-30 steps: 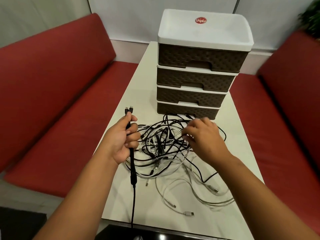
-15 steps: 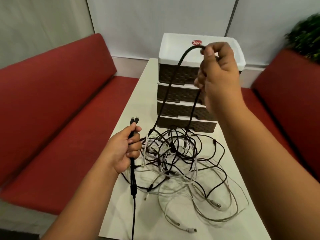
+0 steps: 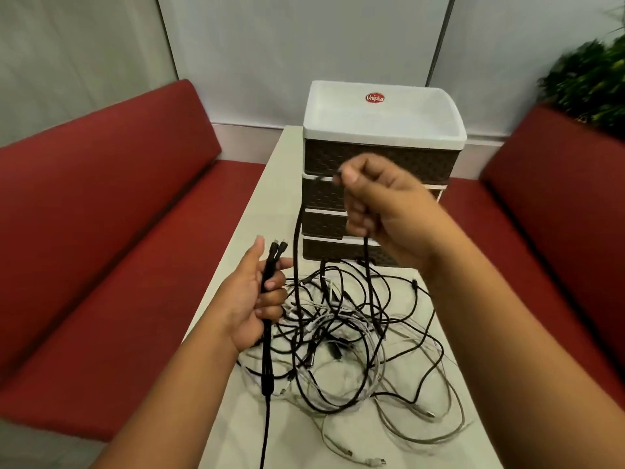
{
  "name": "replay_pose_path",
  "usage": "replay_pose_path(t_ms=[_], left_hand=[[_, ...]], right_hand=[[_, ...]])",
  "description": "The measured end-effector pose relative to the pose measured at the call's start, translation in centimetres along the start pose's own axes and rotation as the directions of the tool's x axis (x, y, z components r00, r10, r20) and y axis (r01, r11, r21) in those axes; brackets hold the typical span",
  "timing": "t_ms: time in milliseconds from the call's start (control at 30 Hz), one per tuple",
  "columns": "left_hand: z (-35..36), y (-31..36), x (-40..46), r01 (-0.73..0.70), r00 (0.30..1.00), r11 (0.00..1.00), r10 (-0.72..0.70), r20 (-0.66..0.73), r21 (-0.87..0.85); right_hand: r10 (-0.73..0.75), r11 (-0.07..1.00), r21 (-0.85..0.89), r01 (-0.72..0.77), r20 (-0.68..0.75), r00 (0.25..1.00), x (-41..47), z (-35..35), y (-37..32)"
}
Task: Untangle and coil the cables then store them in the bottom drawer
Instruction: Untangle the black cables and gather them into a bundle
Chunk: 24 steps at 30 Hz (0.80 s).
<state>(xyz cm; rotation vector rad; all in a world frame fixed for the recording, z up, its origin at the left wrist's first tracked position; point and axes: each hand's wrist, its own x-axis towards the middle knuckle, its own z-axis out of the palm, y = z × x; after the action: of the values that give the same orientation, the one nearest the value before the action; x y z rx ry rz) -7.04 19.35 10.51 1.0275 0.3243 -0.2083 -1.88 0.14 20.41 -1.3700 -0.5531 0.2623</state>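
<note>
**Desk:** What is happening at the white table [image 3: 257,201]?

**Photographer:** A person is working one black braided cable [image 3: 297,252] out of a tangle of black and white cables [image 3: 341,336] lying in front of a four-drawer organiser [image 3: 378,147]. The right hand [image 3: 382,208] is pinching a raised loop of that cable between thumb and fingers, well above the pile. The left hand [image 3: 252,299] is gripping the cable's plug ends [image 3: 279,247], fingers curled round the strands, the tail hanging off the near table edge.

**Desk:** And the bottom drawer [image 3: 334,250]?

**Photographer:** It is sitting closed, just behind the heap; nothing is looking stored yet.

**Desk:** How should this step go?

**Photographer:** By my reading, lifting slowly is paying off: both strands are dropping into the knot, so a hard pull is likely tightening it. Feeding the loop hand over hand toward the left fist, shaking lightly, seems the safer course.
</note>
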Motion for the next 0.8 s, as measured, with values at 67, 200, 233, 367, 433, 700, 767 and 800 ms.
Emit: replay_pose_path(t_ms=[67, 200, 233, 367, 433, 700, 767, 800], left_hand=[[0.2, -0.1, 0.0, 0.013, 1.0, 1.0, -0.012, -0.018, 0.024], [0.5, -0.5, -0.2, 0.044, 0.999, 0.987, -0.045, 0.006, 0.154], [0.6, -0.7, -0.3, 0.054, 0.998, 0.982, -0.06, 0.028, 0.178], [0.5, -1.4, -0.5, 0.101, 0.99, 0.972, -0.12, 0.078, 0.213], [0.2, -1.8, -0.3, 0.099, 0.99, 0.97, -0.118, 0.075, 0.221], [-0.9, -2.3, 0.7, 0.063, 0.998, 0.992, -0.064, 0.008, 0.113], [-0.9, -2.2, 0.8, 0.049, 0.999, 0.994, -0.05, 0.007, 0.099], [-0.9, -2.1, 0.9, 0.044, 0.999, 0.995, -0.045, 0.007, 0.092]], right_hand=[[0.066, 0.998, -0.03, -0.063, 0.101, 0.993, -1.0, 0.1, 2.1], [0.159, 0.986, -0.066, -0.153, 0.095, 0.983, -1.9, -0.5, 5.8], [0.175, 0.984, -0.056, -0.172, 0.059, 0.983, -1.9, -0.8, 6.5], [0.325, 0.944, 0.066, -0.322, -0.044, 0.945, -1.4, -2.8, 9.3], [0.43, 0.896, 0.197, -0.399, -0.157, 0.889, -0.8, -3.9, 11.3], [0.404, 0.533, -0.564, -0.631, -0.485, 0.775, 0.5, -6.0, 19.3], [0.433, 0.344, -0.747, -0.569, -0.412, 0.802, 1.1, -5.4, 20.0], [0.447, 0.284, -0.787, -0.548, -0.397, 0.801, 1.4, -5.1, 20.3]])
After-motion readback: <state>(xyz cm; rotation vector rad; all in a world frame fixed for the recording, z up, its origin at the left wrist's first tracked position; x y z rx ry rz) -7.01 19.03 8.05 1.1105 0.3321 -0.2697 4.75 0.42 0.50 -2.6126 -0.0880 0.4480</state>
